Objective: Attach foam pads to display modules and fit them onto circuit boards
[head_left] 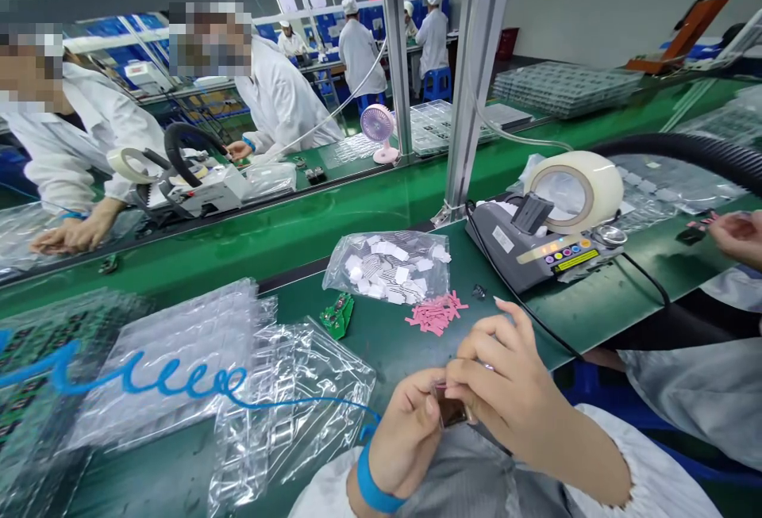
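Pinching a small dark part (451, 411) between your left hand (408, 431) and right hand (506, 379) near your lap, you have the pink strips (436, 313) and green board (336, 315) waiting untouched on the bench.

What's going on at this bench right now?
A person in a white coat holds a small dark part between both hands, left hand beneath, right hand pinching from above. On the green table lie pink strips, a bag of white pieces, a green circuit board and a tape dispenser. Co-workers work nearby.
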The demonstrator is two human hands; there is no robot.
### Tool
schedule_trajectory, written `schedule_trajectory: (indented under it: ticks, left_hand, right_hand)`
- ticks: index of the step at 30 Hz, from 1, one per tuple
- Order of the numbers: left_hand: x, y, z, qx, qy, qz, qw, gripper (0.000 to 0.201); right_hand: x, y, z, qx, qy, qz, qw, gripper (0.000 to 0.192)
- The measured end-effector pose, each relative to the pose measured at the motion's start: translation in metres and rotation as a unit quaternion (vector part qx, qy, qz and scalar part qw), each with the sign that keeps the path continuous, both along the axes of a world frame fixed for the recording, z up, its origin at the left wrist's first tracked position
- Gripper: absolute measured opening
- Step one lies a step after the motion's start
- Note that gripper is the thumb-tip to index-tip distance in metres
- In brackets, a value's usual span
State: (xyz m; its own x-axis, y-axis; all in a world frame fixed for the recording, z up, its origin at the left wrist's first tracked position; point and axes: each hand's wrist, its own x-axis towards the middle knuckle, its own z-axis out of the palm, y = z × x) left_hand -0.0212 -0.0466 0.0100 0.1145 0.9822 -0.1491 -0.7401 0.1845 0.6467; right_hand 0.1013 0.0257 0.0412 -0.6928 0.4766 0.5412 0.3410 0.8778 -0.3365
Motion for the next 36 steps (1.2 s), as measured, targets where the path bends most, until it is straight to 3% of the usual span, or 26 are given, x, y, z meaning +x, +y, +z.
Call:
schedule_trajectory:
  ticks: [8, 11, 13, 15, 18, 21, 26, 31, 36]
  left_hand:
    - [0.000, -0.002, -0.003, -0.033, 0.041, -0.005, 0.999, 0.033]
    - [-0.001, -0.006, -0.009, -0.044, 0.034, -0.031, 0.998, 0.039]
    - [-0.002, -0.009, -0.015, -0.055, 0.012, -0.045, 0.997, 0.043]
    - [-0.003, -0.013, -0.022, -0.074, -0.032, -0.050, 0.996, 0.042]
    - [-0.006, -0.016, -0.028, -0.091, -0.089, -0.045, 0.991, 0.038]
    - [-0.010, -0.017, -0.028, -0.074, -0.100, -0.035, 0.992, 0.036]
    - [-0.015, -0.016, -0.021, -0.051, -0.108, -0.019, 0.993, 0.033]
    - [-0.018, -0.017, -0.016, -0.031, -0.109, -0.002, 0.994, 0.035]
    - [-0.015, -0.016, -0.009, -0.021, -0.107, -0.009, 0.994, 0.037]
  right_hand:
    - [0.002, 0.001, -0.001, -0.021, -0.001, -0.009, 1.000, 0.020]
    - [0.003, 0.004, -0.004, -0.173, -0.010, 0.038, 0.984, 0.011]
    - [0.004, 0.013, -0.009, -0.302, -0.021, 0.080, 0.950, 0.008]
    - [0.004, 0.032, -0.017, -0.364, -0.025, 0.079, 0.928, 0.008]
    - [-0.002, 0.078, -0.041, -0.344, -0.023, -0.021, 0.938, 0.022]
    - [-0.018, 0.128, -0.073, -0.298, -0.022, -0.136, 0.944, 0.016]
    - [-0.052, 0.169, -0.114, -0.273, -0.043, -0.197, 0.941, 0.022]
    - [-0.056, 0.181, -0.126, -0.298, -0.049, -0.215, 0.929, 0.023]
    - [-0.035, 0.180, -0.119, -0.328, -0.033, -0.230, 0.916, 0.021]
